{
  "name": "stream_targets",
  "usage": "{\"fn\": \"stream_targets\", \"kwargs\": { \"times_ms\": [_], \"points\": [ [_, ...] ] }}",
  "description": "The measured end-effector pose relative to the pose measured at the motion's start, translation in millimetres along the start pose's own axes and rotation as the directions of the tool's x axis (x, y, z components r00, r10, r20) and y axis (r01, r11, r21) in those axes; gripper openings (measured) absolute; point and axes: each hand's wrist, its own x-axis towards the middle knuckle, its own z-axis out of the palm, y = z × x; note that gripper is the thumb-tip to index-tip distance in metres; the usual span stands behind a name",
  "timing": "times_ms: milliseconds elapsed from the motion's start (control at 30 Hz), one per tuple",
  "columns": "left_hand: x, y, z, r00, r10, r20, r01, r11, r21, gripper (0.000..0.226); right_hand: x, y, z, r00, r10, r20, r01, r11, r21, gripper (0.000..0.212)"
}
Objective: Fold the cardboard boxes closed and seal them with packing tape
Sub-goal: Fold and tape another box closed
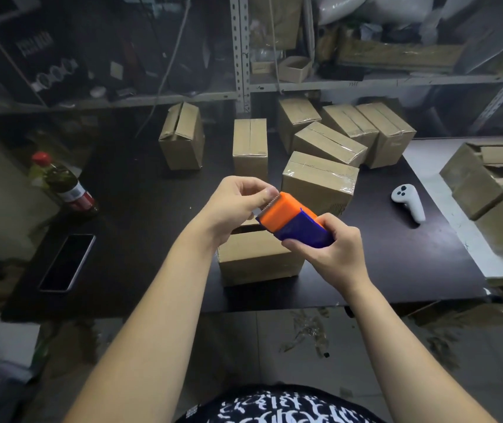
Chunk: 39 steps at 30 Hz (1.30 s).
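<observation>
The right hand [332, 248] grips the orange-and-blue plastic tape dispenser [290, 219]; the left hand [238, 203] pinches its toothed edge. Advised: draw out straight, centred over the brown cardboard box [259, 261] below.

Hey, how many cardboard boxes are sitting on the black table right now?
8 boxes: one at the front, one just behind it, two back left, four clustered back right. Others may hide behind those.

Bottle [64, 181], phone [67, 262], white controller [408, 203]
</observation>
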Motion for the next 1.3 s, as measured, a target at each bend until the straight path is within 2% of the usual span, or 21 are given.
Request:
{"fn": "stream_targets", "kwargs": {
  "times_ms": [100,200,367,567,700,800,967,1067,1167,1300],
  "points": [
    [-1,-1,1,0.992,0.055,-0.11,-0.049,0.998,0.05,0.011,0,-4,3,0.999,-0.041,0.003,0.041,0.999,-0.035,0.044],
    [-3,-4,2,0.984,0.078,-0.162,-0.068,0.995,0.066,0.011,2,-4,5,0.998,-0.063,0.022,0.064,0.996,-0.059,0.046],
    [-2,-10,-1,0.958,0.105,-0.267,-0.096,0.994,0.05,0.012,3,6,8,0.998,-0.03,0.047,0.034,0.994,-0.101,0.046],
    [2,-6,-12,0.937,0.103,-0.335,-0.097,0.995,0.036,0.011,1,20,9,0.98,0.011,0.197,0.038,0.97,-0.24,0.052],
    [3,-6,-15,0.912,0.098,-0.399,-0.095,0.995,0.027,0.011,6,23,6,0.989,-0.003,0.149,0.044,0.962,-0.271,0.056],
    [5,-9,-24,0.883,0.077,-0.463,-0.097,0.995,-0.019,0.011,5,32,-2,0.994,0.05,0.094,-0.022,0.959,-0.281,0.059],
    [4,-21,-28,0.877,0.049,-0.477,-0.064,0.998,-0.016,0.012,10,35,-8,0.989,0.074,0.129,-0.025,0.936,-0.352,0.047],
    [-1,-28,-28,0.875,0.022,-0.484,-0.041,0.999,-0.029,0.011,11,34,-7,0.992,0.06,0.112,-0.018,0.938,-0.347,0.057],
    [-9,-39,-28,0.884,-0.029,-0.466,-0.004,0.998,-0.069,0.012,13,33,-6,0.994,0.018,0.104,0.018,0.942,-0.335,0.059],
    [-16,-52,-27,0.846,-0.092,-0.525,0.013,0.988,-0.152,0.014,21,33,-8,0.989,-0.115,0.093,0.14,0.925,-0.353,0.052]
  ]
}}
